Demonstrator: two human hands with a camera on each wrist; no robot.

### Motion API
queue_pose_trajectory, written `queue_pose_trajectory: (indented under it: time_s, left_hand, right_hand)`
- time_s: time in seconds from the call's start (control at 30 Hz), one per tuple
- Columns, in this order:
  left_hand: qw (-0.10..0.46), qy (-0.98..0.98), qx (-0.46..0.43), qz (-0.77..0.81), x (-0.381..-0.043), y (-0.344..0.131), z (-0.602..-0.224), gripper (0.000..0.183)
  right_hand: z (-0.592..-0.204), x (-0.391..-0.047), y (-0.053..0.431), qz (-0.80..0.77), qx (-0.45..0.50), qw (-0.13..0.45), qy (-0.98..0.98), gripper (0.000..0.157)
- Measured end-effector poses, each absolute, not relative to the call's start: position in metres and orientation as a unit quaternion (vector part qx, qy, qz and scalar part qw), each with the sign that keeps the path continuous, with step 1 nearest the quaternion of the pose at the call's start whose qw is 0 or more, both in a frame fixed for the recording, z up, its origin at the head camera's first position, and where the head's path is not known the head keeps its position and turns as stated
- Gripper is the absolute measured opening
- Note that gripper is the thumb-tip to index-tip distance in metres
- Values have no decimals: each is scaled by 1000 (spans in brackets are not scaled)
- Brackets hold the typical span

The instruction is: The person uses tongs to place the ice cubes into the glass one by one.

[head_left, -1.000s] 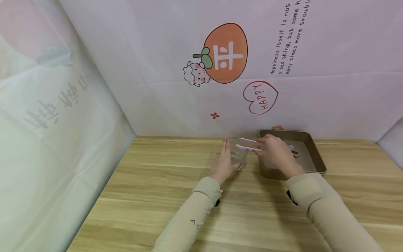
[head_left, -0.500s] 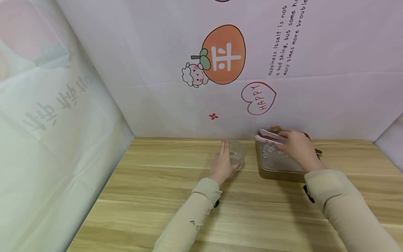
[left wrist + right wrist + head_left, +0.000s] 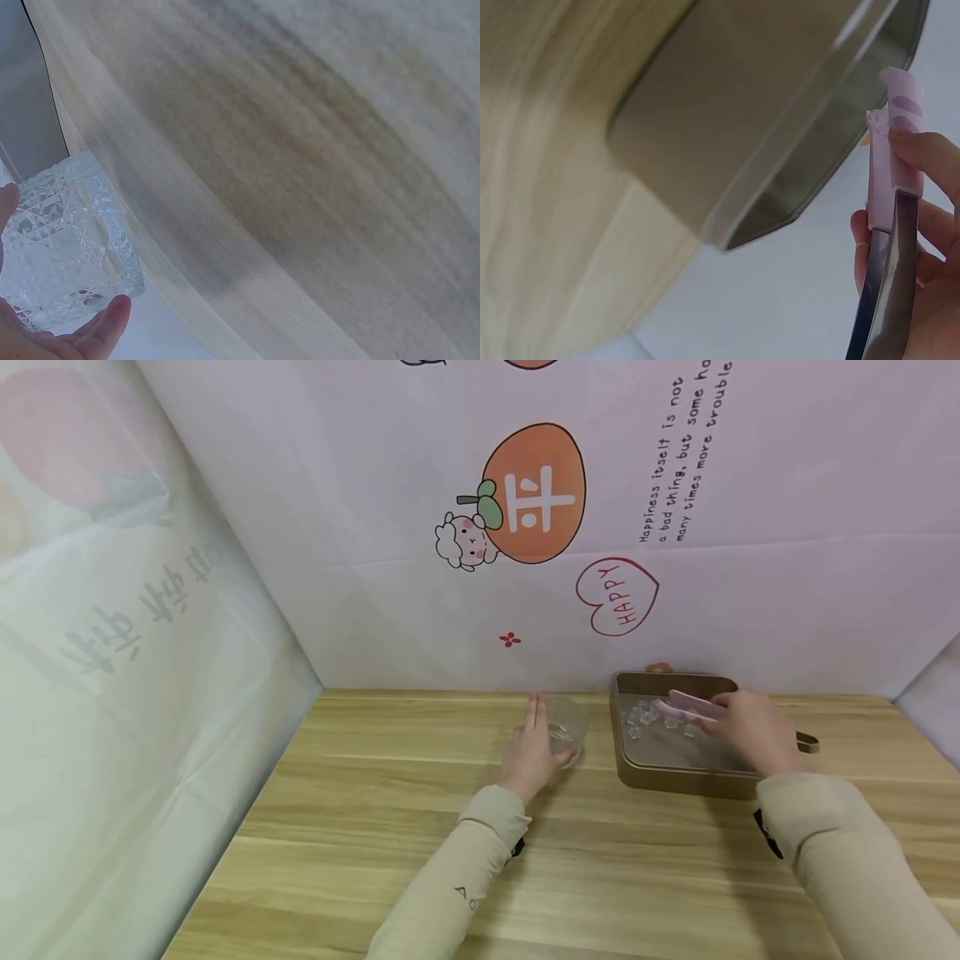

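My left hand [image 3: 527,754] grips a clear glass [image 3: 567,720] near the table's back edge, thumb on one side and fingers on the other. The cut pattern on the glass [image 3: 71,232] shows in the left wrist view. My right hand [image 3: 759,731] pinches a pair of tongs [image 3: 904,247] with pink tips and a metal body. The pink tips [image 3: 686,706] are slightly apart over a brown metal pan [image 3: 660,779]. Several small clear cubes [image 3: 643,714] lie in the pan, close to its left side.
The wood-grain table [image 3: 390,827] runs up to a printed white sheet [image 3: 412,610] behind. Another pale sheet [image 3: 187,693] hangs along the left edge. The pan stands right against the back sheet.
My right hand has carried the tongs from the glass rightward over the pan, and more of the cubes show now. My left hand has stayed at the glass.
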State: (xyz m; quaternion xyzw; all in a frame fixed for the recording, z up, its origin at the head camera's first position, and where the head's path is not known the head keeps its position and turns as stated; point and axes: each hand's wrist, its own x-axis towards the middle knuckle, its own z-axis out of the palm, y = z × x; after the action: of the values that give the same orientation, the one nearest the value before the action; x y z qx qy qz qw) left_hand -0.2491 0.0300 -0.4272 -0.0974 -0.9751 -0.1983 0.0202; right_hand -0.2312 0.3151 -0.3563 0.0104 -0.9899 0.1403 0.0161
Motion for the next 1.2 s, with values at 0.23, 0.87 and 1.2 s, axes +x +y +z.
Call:
queue_pose_trajectory:
  time_s: [0.23, 0.87, 1.2]
  left_hand:
    - [18, -974, -95, -207, -249, 31, -426, 100]
    - [14, -974, -90, -208, -249, 32, -426, 100]
    - [15, -973, -95, -208, -249, 32, -426, 99]
  right_hand:
    - [-365, -225, 328, 125, -14, 11, -992, 36]
    - [-386, -221, 334, 122, -37, -5, -992, 23]
    - [-387, -225, 333, 129, -44, -26, -990, 27]
